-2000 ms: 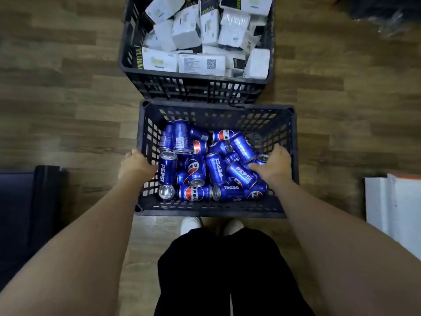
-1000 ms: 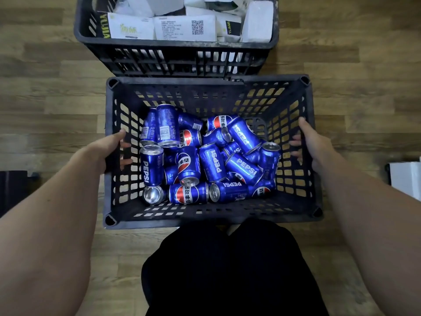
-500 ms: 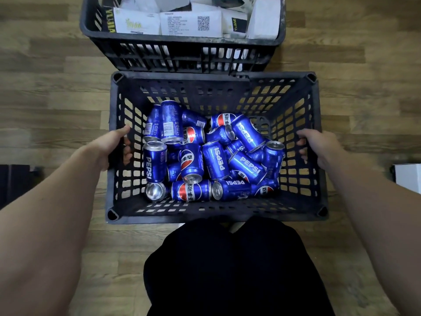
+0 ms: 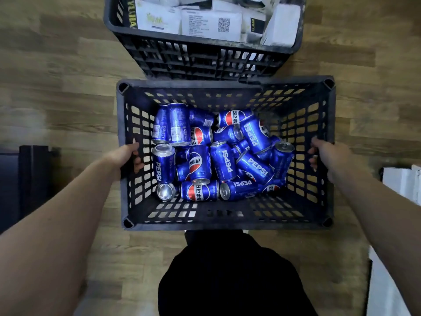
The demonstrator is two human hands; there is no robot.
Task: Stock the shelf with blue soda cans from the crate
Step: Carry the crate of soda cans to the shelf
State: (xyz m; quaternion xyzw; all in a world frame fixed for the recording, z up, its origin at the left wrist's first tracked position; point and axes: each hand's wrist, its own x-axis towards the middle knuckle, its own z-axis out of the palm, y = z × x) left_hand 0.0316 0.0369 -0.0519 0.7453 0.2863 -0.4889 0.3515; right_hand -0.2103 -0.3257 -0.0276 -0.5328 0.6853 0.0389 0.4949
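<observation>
A black slotted plastic crate [image 4: 224,221] hangs in front of me above the wooden floor. Several blue soda cans [image 4: 224,161] lie jumbled on its bottom, most on their sides. My left hand [image 4: 124,156] grips the crate's left wall, fingers hooked through the slots. My right hand [image 4: 328,156] grips the right wall the same way. No shelf is in view.
A second black crate [image 4: 205,58] full of white boxes stands just beyond the first. A dark piece of furniture [image 4: 25,179] is at the left edge, a white object [image 4: 403,183] at the right. My dark-clothed legs [image 4: 230,277] are below the crate.
Both hands moved from inside the crate's rim to its outer side walls and took hold. The crate has come up and nearer to me and now looks larger.
</observation>
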